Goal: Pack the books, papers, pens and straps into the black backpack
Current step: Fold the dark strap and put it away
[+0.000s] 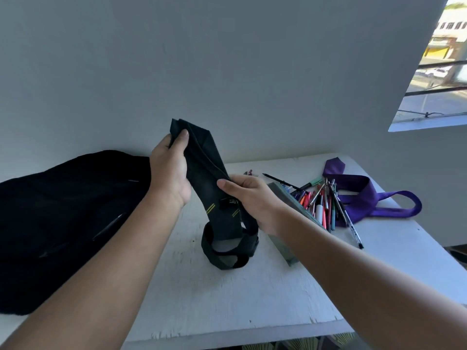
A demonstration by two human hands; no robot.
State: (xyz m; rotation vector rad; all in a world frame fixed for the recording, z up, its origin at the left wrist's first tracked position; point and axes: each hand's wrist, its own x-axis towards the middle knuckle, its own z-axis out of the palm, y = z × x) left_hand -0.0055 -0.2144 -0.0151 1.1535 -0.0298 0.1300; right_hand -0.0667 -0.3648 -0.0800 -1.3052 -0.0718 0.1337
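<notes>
Both hands held the dark strap [202, 157] up above the counter [227, 299]. The left hand [171, 170] gripped its upper end, fingers behind the fabric and thumb pressed on the front; the right hand [250, 198] pinched it lower down, just beside a small label and two yellow stripes. Below the right grip the strap fell in loose loops that rested on the counter. The backpack [63, 218] lay left of the left grip, close beside that forearm; whether its opening was unzipped could not be told, as the black cloth showed little detail. Right of the right grip, behind that wrist, stood a grey box [285, 198], with pens [326, 205] heaped against it, and farther right lay a purple strap [374, 200]. No books or papers showed. The step in hand seemed to be gathering the dark strap before packing it, with the pens and the purple strap not yet packed. The next move would likely call for folding the hanging loops up into the grip so nothing trailed, then carrying the bundle leftward to the backpack, where one hand might have to let go and hold the opening apart.
</notes>
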